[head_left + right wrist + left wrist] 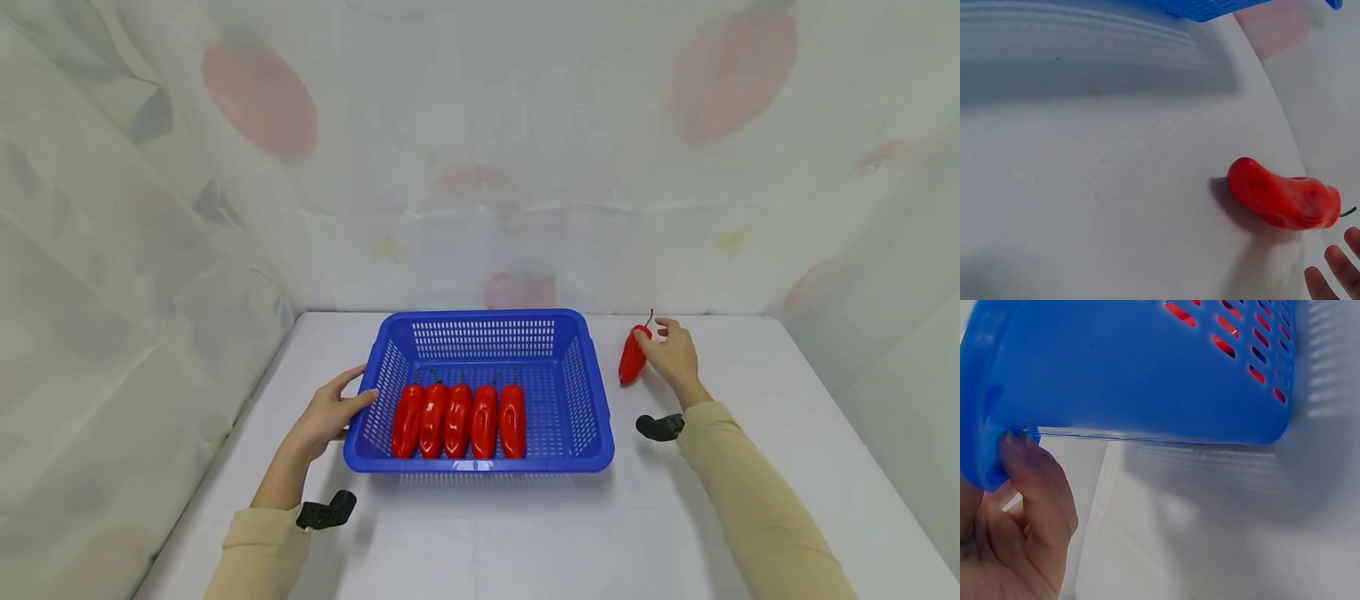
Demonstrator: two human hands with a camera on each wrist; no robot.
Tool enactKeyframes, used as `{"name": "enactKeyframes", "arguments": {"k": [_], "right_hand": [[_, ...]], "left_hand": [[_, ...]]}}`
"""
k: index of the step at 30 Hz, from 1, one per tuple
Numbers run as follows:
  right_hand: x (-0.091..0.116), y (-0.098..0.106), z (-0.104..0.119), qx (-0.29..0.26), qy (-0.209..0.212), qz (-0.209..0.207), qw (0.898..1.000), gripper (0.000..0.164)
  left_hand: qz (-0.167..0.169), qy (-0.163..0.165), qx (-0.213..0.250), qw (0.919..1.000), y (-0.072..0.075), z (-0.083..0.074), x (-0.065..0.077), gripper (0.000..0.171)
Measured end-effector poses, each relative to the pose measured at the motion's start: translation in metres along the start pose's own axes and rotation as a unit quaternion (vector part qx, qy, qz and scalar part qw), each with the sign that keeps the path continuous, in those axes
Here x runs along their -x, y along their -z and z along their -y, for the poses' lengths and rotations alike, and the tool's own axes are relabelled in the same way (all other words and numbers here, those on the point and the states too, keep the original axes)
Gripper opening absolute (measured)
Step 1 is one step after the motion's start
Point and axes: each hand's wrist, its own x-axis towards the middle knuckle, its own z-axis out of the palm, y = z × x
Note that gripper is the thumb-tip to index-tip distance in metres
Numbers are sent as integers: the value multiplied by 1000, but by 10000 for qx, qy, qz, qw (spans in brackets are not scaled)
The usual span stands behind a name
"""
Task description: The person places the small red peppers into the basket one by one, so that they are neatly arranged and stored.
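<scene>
My left hand point(330, 414) grips the left rim of a blue plastic basket point(480, 466), thumb over the rim; in the left wrist view, its fingers point(1041, 494) curl under the rim. Inside the basket, several red peppers point(459, 421) lie side by side in a row, stems toward the back. To the right of the basket a single red pepper point(632, 357) lies on the table with its stem pointing away. My right hand point(671, 354) is beside that pepper, fingers spread. In the right wrist view the fingertips point(1335, 262) stand apart from the pepper point(1285, 197).
A white table point(480, 542) lies under everything. Pale curtains with faded fruit prints point(258, 96) hang behind and on both sides. Black wrist cameras point(327, 511) sit on both sleeves. The basket's right part shows bare bottom mesh.
</scene>
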Motion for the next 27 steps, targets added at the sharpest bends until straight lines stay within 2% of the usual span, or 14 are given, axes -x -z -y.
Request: {"name": "enactKeyframes", "arguments": {"k": [9,27], "right_hand": [[5,-8,-7,217,-441,411,9979,67],[0,-19,-12,539,-339,768,9950,75]], "left_hand": [[24,3,-34,10000,0,3,-1,68],[5,-1,-44,10000,0,2,-1,69]]}}
